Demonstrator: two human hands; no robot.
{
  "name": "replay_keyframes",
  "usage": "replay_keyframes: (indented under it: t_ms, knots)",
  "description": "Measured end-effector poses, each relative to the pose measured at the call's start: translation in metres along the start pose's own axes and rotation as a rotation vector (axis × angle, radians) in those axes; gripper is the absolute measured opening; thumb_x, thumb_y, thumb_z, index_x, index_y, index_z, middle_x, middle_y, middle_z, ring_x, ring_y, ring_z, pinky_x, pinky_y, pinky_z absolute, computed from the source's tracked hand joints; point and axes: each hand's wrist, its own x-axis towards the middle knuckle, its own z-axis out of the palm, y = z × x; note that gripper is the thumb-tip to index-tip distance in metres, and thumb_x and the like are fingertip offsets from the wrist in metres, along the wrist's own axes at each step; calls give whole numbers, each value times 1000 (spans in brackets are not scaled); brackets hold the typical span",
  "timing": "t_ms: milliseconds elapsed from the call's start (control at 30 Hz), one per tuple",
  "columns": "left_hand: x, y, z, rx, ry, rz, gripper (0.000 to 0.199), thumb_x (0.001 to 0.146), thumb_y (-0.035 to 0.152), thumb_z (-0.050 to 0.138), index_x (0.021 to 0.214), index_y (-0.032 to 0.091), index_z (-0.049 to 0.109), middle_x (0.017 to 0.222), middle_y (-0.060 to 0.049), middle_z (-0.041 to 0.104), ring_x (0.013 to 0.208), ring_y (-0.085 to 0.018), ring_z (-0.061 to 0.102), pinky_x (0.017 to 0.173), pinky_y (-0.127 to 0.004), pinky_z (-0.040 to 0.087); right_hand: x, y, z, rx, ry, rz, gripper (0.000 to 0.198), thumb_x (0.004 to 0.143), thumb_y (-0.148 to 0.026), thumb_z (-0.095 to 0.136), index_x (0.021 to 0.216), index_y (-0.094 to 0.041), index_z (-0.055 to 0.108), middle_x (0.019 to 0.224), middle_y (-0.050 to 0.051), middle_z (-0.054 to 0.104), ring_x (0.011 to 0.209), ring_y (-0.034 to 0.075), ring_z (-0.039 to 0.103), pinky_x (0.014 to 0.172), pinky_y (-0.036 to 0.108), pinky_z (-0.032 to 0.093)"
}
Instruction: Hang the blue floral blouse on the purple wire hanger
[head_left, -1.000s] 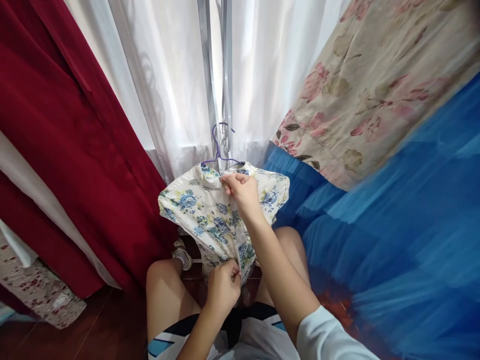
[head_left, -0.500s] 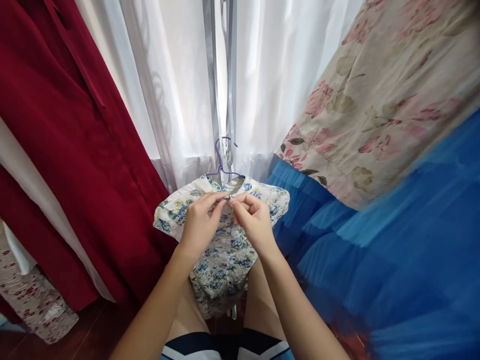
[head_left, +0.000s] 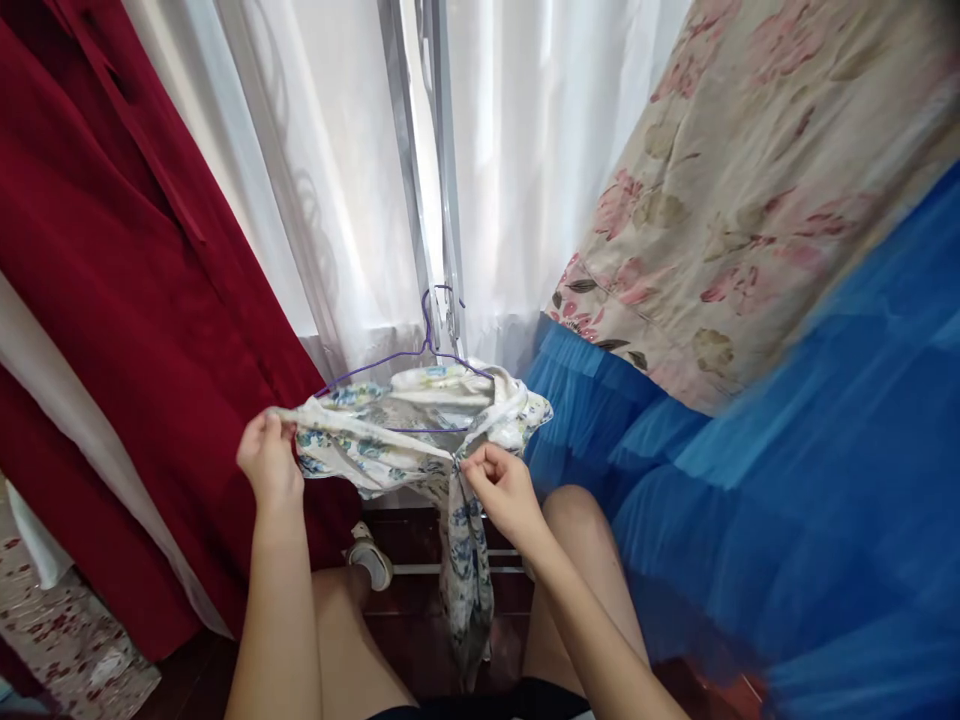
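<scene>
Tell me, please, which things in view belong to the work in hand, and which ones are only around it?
In the work:
- flowered shirt
- purple hanger, partly inside the shirt
- left hand and right hand, both gripping the shirt

Only around it:
- red cloth
- white curtain
- beige flowered cloth
- blue cloth
- shoe

Brightly lit white curtains point(head_left: 525, 150) behind, dark red fabric point(head_left: 150, 350) at left, dark reddish-brown floor point(head_left: 191, 675) below.
</scene>
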Motion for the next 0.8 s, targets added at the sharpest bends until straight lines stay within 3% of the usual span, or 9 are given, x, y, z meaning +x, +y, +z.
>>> replay_keyframes:
  t_ms: [100,233,300,367,433,533,600,700,800]
  knots:
    - [-45,-50,-44,20,11,-168,17,78,24,69,77,12,57,69,0,58,60,-9,56,65,-24,50,-18,26,-6,14,69,70,26,85,-36,60,68,-20,48,50,-8,36,46,8,28,47,23,20]
    - [-158,-91,-77,64,26,-279,34,74,41,75,91,13,65,77,-3,65,66,-15,62,63,-26,51,-41,68,-21,0,249,202,26,83,-34,57,63,-21,45,49,-8,32,47,9,26,47,24,20]
    - [-202,-83,-75,127,-66,-258,42,79,49,70,105,16,66,94,-6,70,81,-19,67,71,-28,53,-53,78,-27,-76,135,300,27,79,-29,58,57,-20,44,47,-7,37,47,9,31,47,24,24]
    - [-227,-58,-62,201,-324,-159,37,85,46,65,107,16,68,101,-8,71,91,-21,67,79,-28,53,-63,75,-28,-132,-164,415,23,73,-23,61,54,-18,51,48,-4,48,48,10,39,50,24,30]
    - [-237,-29,-45,253,-579,-41,27,90,38,62,104,17,70,96,-7,72,85,-19,68,77,-26,52,-70,64,-25,-105,-375,435,11,71,-18,63,60,-15,61,56,-1,59,54,12,47,55,24,36]
    - [-242,3,-28,310,-894,32,19,91,30,59,99,19,73,88,-4,73,75,-16,67,70,-23,51,-76,43,-21,61,-479,337,7,71,-18,69,77,-15,70,67,-1,64,65,13,52,67,26,43]
    - [-245,11,-27,323,-867,13,19,92,29,58,97,19,73,86,-4,73,73,-16,67,69,-22,50,-82,33,-22,212,-604,383,16,73,-26,74,84,-15,72,68,-1,64,67,15,54,71,28,44]
    - [-243,10,-33,332,-688,-69,20,90,33,61,100,19,72,93,-5,73,82,-18,67,71,-22,51,-91,28,-24,472,-676,593,41,82,-53,65,87,-13,73,69,3,66,69,17,59,72,30,46]
    - [-237,10,-38,288,-756,-256,27,89,41,64,104,19,67,82,-4,69,75,-16,64,65,-21,49,-97,22,-24,636,-698,651,52,77,-63,67,84,-12,72,74,7,67,73,18,62,76,31,48]
